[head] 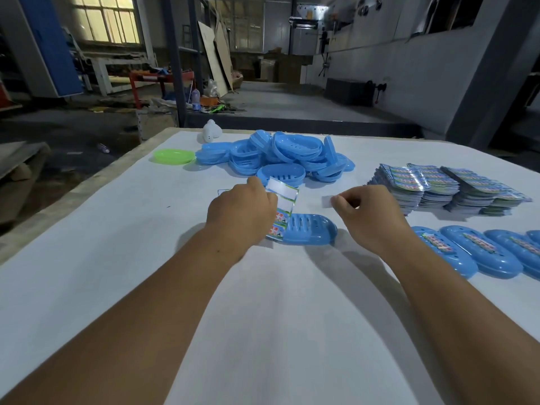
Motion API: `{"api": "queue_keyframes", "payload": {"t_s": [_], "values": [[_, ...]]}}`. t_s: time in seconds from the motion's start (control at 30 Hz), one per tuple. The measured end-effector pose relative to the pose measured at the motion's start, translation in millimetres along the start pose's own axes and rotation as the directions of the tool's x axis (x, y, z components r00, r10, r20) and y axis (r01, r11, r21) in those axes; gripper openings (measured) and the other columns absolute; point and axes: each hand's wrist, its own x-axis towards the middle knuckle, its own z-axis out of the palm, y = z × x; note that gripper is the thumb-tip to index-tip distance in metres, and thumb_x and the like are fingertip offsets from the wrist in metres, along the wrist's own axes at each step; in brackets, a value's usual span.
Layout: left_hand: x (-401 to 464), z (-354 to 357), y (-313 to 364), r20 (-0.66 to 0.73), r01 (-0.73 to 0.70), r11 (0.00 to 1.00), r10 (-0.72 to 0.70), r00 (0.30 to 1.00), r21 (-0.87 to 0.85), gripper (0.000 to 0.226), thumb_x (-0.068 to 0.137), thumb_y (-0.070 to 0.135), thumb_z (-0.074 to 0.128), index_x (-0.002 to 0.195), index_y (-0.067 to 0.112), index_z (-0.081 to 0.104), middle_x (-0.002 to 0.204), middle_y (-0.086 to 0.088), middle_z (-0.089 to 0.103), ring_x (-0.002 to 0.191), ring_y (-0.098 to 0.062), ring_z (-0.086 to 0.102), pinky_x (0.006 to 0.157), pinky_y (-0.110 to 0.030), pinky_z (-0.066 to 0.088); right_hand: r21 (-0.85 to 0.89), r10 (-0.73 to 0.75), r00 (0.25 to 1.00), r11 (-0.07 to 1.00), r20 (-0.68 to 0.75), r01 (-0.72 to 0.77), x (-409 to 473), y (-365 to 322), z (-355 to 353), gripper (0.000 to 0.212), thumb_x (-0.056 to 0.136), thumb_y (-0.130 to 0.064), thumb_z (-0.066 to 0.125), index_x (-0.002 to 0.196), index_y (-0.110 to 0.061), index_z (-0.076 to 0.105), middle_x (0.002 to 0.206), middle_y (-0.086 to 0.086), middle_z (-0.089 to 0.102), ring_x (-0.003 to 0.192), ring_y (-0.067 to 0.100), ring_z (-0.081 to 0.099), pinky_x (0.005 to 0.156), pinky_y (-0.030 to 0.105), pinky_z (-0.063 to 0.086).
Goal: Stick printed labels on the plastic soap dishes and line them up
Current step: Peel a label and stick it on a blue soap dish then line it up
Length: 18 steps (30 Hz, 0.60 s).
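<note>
Two bare forearms reach out from the bottom edge over the white surface, knuckles up. The left hand curls its fingers round a printed label, a narrow grip along the label's left edge. The label stands tilted, its upper part showing a white backing and its lower part coloured print too small to read. Its bottom end meets the left end of a blue soap dish that lies slotted side up just in front of the hands. The right hand pinches a small white strip between thumb and fingertip, held above the surface and apart from the label.

To the right, a row of labelled dishes lies side by side, each with a coloured strip along its top; the writing cannot be made out. Beyond them sit stacks of printed labels, fanned in piles. Farther back, a heap of blue dishes lies jumbled, with a green dish at its left and a white object near the far edge.
</note>
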Motion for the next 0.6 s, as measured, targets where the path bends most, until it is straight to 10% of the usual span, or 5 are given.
{"api": "queue_keyframes", "payload": {"t_s": [0.17,0.43,0.6], "values": [[7.0,-12.1,-19.7,0.082,0.080,0.970,-0.101,0.991,0.229,0.025,0.100,0.032,0.039,0.110,0.015,0.055,0.108,-0.010,0.061,0.086,-0.026,0.048,0.071,-0.035,0.035,0.039,-0.018,0.998,0.999,-0.062,0.020,1.5,0.1,-3.8,0.042,0.092,-0.028,0.059,0.060,-0.003,0.048,0.052,0.004,0.038,0.051,0.016,0.028,0.050,0.030,0.027],[11.9,-25.1,-50.2,0.082,0.188,0.916,-0.231,0.969,0.356,0.018,0.091,0.039,0.058,0.093,0.023,0.050,0.077,0.000,0.048,0.072,-0.018,0.051,0.058,-0.029,0.034,0.158,0.055,0.998,0.986,-0.021,-0.051,-1.0,-3.3,-0.7,0.028,0.081,-0.031,0.064,0.064,-0.009,0.063,0.047,-0.009,0.049,0.044,0.006,0.038,0.051,0.027,0.038],[10.3,-18.3,-29.8,0.002,0.071,0.985,-0.072,0.997,-0.154,0.018,0.087,0.043,0.065,0.085,0.025,0.066,0.085,0.004,0.067,0.079,-0.017,0.062,0.066,-0.029,0.044,0.195,0.012,0.999,0.981,-0.050,-0.002,-2.6,-6.7,0.8,0.025,0.077,-0.030,0.065,0.056,-0.017,0.059,0.047,-0.014,0.055,0.045,0.002,0.045,0.047,0.022,0.037]]}}
